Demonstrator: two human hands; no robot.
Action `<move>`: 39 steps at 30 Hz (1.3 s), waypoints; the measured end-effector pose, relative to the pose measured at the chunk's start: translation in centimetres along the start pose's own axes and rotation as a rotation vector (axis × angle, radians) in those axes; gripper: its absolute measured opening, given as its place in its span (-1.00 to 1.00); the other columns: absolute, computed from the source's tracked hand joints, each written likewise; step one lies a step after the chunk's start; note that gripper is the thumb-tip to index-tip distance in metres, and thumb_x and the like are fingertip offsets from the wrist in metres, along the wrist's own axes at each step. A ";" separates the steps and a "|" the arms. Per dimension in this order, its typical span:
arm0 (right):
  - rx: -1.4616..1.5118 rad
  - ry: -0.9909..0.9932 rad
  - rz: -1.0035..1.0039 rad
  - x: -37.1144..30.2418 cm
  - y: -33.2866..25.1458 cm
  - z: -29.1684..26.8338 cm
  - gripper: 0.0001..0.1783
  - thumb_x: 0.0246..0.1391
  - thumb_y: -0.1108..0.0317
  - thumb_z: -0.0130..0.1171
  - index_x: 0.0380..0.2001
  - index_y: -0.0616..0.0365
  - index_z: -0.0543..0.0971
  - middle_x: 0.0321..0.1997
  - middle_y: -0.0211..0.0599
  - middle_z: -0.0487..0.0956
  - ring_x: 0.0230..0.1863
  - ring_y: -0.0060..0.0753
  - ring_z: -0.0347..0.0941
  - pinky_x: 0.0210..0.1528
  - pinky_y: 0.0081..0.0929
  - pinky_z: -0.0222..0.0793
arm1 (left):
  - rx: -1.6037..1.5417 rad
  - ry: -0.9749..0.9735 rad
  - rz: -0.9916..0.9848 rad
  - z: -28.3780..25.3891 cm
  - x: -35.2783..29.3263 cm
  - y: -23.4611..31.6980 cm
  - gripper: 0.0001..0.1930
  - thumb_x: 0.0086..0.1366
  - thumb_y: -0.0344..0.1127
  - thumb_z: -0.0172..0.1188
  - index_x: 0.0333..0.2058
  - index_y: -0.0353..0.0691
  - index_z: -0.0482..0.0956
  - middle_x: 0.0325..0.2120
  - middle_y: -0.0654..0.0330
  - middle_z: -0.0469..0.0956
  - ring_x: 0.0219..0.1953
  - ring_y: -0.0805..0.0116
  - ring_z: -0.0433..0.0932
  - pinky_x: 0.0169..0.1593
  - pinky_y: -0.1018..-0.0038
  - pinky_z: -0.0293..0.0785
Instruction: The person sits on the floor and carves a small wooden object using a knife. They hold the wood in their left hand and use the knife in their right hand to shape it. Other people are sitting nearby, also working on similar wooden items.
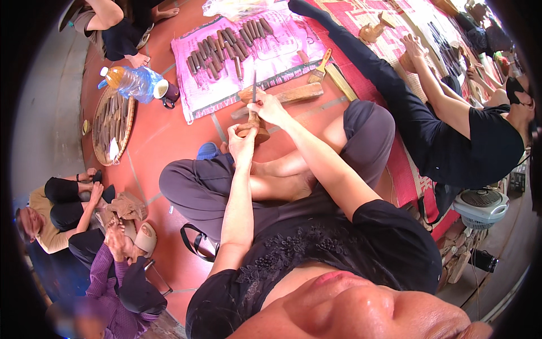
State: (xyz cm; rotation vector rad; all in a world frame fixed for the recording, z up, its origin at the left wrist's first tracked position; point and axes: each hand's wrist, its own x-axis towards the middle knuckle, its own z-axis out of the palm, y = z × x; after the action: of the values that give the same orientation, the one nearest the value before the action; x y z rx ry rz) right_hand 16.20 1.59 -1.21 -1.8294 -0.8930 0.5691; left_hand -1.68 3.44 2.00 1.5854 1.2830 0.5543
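Note:
My left hand (242, 146) is closed on the wide round end of a brown carved wooden piece (261, 134), held above my crossed legs. My right hand (270, 109) grips a slim dark tool (254, 85) at the narrower upper part of the same piece; its thin shaft sticks up past my fingers. Whether it is a chisel or a file I cannot make out, and its lower end is hidden by the hand. Just beyond, wooden blocks (302, 93) lie on the red tiles.
A pink sheet (192, 104) carries several wooden-handled chisels (217, 48). A brush (320, 66) lies near its right corner. To the left are a round basket (131, 127) of tools, a bottle (116, 76) and a mug (165, 93). Other people sit left and right; a fan (481, 206) stands at right.

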 end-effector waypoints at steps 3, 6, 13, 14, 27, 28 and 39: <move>0.053 0.193 0.174 3.0 3.6 -1.2 -0.77 0.24 0.27 0.30 -0.16 0.20 0.65 -0.36 -0.10 0.73 -0.25 -0.21 0.68 -0.12 -0.23 0.55 | 0.023 -0.049 -0.012 0.5 -0.9 1.9 -0.35 0.10 0.01 0.52 0.04 -0.24 0.50 -0.06 -0.01 0.65 0.02 0.12 0.64 0.12 0.28 0.51; -0.283 0.223 0.136 6.1 2.1 -3.7 -0.62 0.26 0.06 0.23 -0.15 0.18 0.67 -0.25 0.08 0.72 -0.10 0.11 0.67 0.02 -0.02 0.52 | 0.062 0.012 0.038 0.3 -0.4 0.3 -0.36 0.12 -0.04 0.54 0.07 -0.23 0.51 -0.07 0.01 0.65 -0.02 0.21 0.64 0.07 0.34 0.55; -0.983 0.440 0.020 13.8 5.8 -9.8 -0.47 0.18 -0.12 0.29 0.02 0.06 0.64 -0.01 -0.02 0.65 0.07 0.06 0.53 0.11 -0.03 0.46 | 0.077 0.009 0.056 0.5 -0.6 0.7 -0.34 0.11 -0.01 0.54 0.07 -0.24 0.52 -0.04 -0.02 0.63 0.02 0.14 0.62 0.11 0.29 0.52; -0.944 0.381 0.137 13.9 5.6 -10.9 -0.48 0.17 -0.03 0.33 0.09 0.01 0.60 0.09 -0.07 0.59 0.16 0.08 0.45 0.20 -0.01 0.38 | 0.062 0.006 0.048 0.2 -0.6 0.9 -0.34 0.11 0.01 0.53 0.08 -0.25 0.52 0.00 -0.04 0.59 0.06 0.09 0.60 0.14 0.25 0.50; -0.075 0.337 -0.016 10.0 3.7 -8.0 -0.78 0.16 0.38 0.34 -0.14 0.22 0.66 -0.24 0.02 0.72 -0.27 0.01 0.67 -0.12 -0.13 0.55 | 0.050 0.022 0.051 0.5 -0.7 2.3 -0.36 0.08 0.00 0.53 0.05 -0.19 0.53 -0.01 -0.02 0.52 0.08 0.05 0.56 0.16 0.19 0.47; 0.174 0.307 -0.050 9.1 2.9 -7.0 -0.78 0.20 0.36 0.35 -0.14 0.24 0.67 -0.23 0.02 0.71 -0.30 -0.07 0.67 -0.16 -0.23 0.56 | 0.057 0.026 0.048 0.8 -0.8 2.5 -0.36 0.06 0.00 0.52 0.04 -0.19 0.53 -0.01 -0.03 0.53 0.08 0.02 0.57 0.15 0.17 0.48; -0.178 0.078 -0.273 -3.6 -1.6 -3.5 -0.81 0.07 0.44 0.31 -0.20 0.14 0.68 -0.16 -0.10 0.64 0.02 0.07 0.51 0.11 -0.08 0.44 | 0.166 0.004 0.074 0.0 -1.3 2.7 -0.30 0.05 0.04 0.49 0.09 -0.24 0.53 0.05 -0.07 0.56 0.14 -0.01 0.56 0.20 0.20 0.45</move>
State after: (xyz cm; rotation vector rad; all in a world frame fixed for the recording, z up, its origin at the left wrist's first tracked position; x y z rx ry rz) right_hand 15.92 -2.83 1.63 -1.8331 -1.1471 0.2522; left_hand -0.80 2.36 4.69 1.7751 1.3053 0.5073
